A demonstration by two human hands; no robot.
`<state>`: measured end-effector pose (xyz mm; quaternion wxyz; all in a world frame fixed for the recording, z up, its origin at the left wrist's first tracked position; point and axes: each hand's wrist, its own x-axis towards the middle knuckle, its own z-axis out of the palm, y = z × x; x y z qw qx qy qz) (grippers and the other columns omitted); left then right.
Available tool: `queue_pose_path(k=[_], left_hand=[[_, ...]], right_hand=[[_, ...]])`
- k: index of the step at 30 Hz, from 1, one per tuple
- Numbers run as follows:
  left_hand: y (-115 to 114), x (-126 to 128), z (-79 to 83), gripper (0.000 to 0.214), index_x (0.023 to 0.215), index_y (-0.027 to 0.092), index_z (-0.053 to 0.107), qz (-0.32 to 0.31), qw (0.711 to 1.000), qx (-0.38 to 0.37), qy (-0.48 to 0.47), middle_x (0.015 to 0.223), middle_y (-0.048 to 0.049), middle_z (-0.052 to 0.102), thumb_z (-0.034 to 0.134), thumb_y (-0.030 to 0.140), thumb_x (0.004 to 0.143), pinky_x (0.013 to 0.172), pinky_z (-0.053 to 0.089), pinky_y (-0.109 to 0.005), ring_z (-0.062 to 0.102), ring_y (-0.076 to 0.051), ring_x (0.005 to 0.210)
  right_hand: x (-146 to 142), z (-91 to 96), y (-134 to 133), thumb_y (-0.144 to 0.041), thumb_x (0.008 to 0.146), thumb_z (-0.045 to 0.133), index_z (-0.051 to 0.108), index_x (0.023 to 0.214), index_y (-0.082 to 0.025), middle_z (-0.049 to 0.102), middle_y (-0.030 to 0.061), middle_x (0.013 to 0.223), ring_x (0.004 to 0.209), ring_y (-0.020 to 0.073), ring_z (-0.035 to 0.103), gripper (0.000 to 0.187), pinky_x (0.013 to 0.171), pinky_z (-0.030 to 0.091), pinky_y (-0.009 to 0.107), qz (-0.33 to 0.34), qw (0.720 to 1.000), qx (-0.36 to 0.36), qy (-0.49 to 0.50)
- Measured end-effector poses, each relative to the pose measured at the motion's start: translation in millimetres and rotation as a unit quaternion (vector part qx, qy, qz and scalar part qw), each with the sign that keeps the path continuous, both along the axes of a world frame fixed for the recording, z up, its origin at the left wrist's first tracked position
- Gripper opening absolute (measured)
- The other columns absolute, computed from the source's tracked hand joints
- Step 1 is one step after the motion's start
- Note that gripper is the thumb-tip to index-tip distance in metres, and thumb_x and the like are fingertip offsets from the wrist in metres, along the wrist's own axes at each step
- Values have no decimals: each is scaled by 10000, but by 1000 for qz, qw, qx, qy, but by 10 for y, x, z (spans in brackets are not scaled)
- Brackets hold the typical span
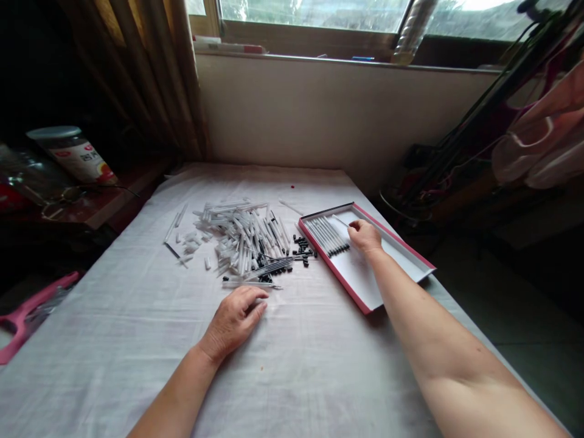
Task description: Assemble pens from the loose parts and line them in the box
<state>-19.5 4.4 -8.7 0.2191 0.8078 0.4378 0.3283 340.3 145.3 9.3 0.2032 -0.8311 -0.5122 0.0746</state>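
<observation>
My right hand (365,235) is over a shallow red-edged box (387,274) with a white inside, its fingers closed on a pen (340,220). Several pens (326,236) with black ends lie side by side along the left part of that box. Resting on the cloth near the front of a pile of clear pen parts (246,237), my left hand (237,319) has its fingers bent and a gap between thumb and forefinger, with nothing seen in it. Just beyond its fingers lies a single pen (250,284). Small black caps (302,249) are scattered between pile and box.
A white cloth covers the table (137,340). Loose clear tubes (176,225) lie left of the pile. A jar (75,155) stands on a side table at left, above a pink-handled object (27,316). Behind are a wall and window; clothing (542,134) hangs at right.
</observation>
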Motion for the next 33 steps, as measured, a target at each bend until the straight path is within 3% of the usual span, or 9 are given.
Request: queue_pose_path(k=[7,13,21,28,30,33], left_hand=[[21,-12,-18,132,930,211,669,3,1000,-10,-3,917,-60,723,548,242,888,810,535,-302,673,-182,859],[31,-17,-56,144,942,209,676,5,1000,-15,-14,922,-58,721,544,227,888,806,532,-304,669,-182,866],[39,-21,-86,155,929,206,681,5,999,-24,-31,918,-62,727,534,215,882,815,537,-311,669,-180,862],[38,-16,-57,149,917,210,687,9,999,-21,-36,910,-58,732,548,213,865,811,538,-309,673,-181,848],[37,-14,-50,148,917,207,685,9,999,-20,-34,917,-59,732,545,214,867,814,537,-309,674,-181,853],[38,-11,-41,148,912,207,685,6,999,-21,-37,915,-57,733,544,217,867,817,537,-313,678,-183,853]], right_hand=[[-101,-219,160,-287,839,500,728,1066,-222,734,92,1046,935,247,664,328,784,477,320,28,999,-6,-29],[-102,-271,163,-261,867,456,735,1096,-241,692,79,1192,1066,243,629,360,873,464,318,67,997,-3,-46],[-84,-270,137,-243,860,463,721,1133,-229,703,69,1183,1059,234,640,377,872,481,314,72,996,-1,-47],[-250,-25,36,-220,857,475,702,1162,-191,687,95,1191,1045,251,624,382,881,468,334,92,993,36,-64],[-421,100,-3,-228,870,473,703,1148,-193,670,94,1212,1092,258,584,363,933,430,342,127,986,73,-84],[-782,246,-59,-236,877,487,732,1048,-183,686,109,1161,1074,270,558,304,940,388,366,237,952,135,-138]])
